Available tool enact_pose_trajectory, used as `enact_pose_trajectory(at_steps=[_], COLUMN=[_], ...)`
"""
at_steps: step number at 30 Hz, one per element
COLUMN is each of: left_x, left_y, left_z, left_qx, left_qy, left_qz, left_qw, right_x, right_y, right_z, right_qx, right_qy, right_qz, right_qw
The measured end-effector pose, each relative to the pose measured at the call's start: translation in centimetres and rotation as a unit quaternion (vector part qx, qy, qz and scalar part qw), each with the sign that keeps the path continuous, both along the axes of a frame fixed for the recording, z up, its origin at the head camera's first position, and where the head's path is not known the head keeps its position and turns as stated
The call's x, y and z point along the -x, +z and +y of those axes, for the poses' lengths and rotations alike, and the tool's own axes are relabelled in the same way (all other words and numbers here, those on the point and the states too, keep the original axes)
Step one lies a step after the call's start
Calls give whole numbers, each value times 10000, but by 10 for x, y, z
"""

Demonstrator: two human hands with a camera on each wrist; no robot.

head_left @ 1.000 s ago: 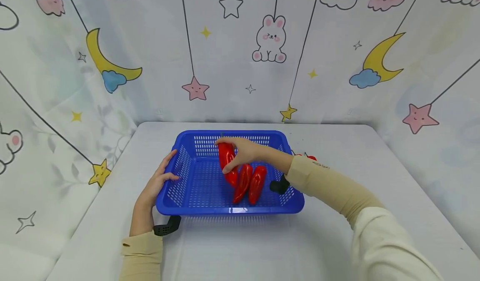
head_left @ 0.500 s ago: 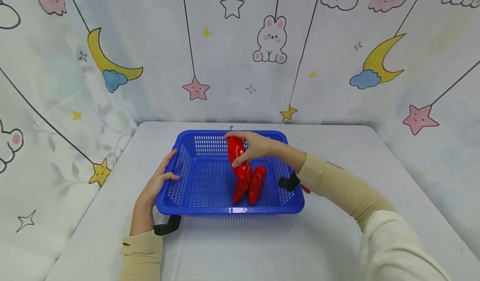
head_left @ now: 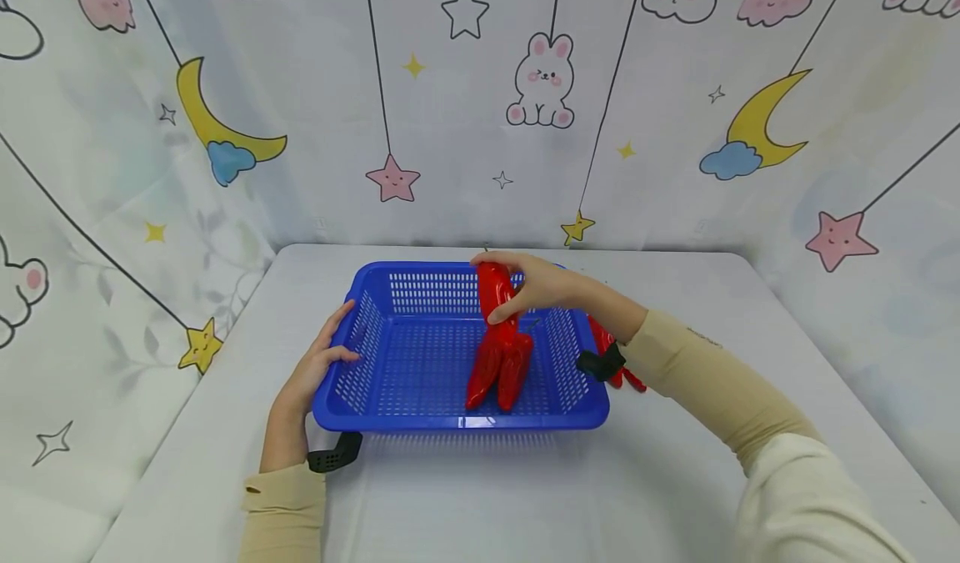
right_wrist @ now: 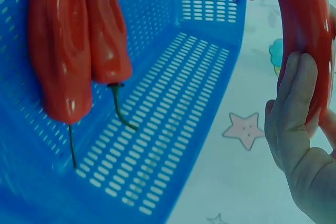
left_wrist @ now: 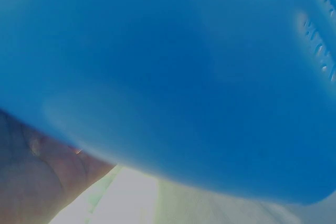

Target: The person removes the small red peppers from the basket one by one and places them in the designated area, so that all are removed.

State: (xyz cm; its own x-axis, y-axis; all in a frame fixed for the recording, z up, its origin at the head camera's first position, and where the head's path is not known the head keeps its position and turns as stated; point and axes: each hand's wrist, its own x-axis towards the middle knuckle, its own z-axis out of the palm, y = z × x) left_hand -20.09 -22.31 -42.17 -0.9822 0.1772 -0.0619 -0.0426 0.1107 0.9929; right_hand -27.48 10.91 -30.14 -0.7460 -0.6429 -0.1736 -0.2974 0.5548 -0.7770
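My right hand [head_left: 543, 286] grips a long red chili pepper [head_left: 492, 288] above the right half of a blue plastic basket [head_left: 461, 422]. In the right wrist view, fingers wrap this pepper [right_wrist: 310, 30] from the side, its ends partly out of frame. Below it, two more red peppers [head_left: 485, 373] lie side by side in the basket, their green stems visible in the right wrist view. My left hand [head_left: 307, 373] holds the basket's left rim, thumb inside. The basket wall [left_wrist: 173, 77] fills most of the left wrist view and hides most of that hand.
Outside the basket's right side, other red peppers [head_left: 632, 379] lie on the white table [head_left: 465, 496], partly hidden by the right forearm. A cloth wall [head_left: 450, 104] printed with stars, moons and rabbits stands behind.
My right hand has carried the pepper rightward and slightly up, from the basket's middle to above the two lying peppers. The left hand and basket have stayed in place.
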Motion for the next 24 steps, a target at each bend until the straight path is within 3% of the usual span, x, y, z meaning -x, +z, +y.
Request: enact_pose_trajectory(at_steps=[24], left_x=[0], left_y=[-1], left_z=[0], left_qx=[-29], left_qy=[-62], left_qz=[5], left_qw=[10000], right_x=[-6], right_y=[9], right_z=[47], right_qx=[-25], right_qy=[-230], right_qz=[94], right_qw=[9997])
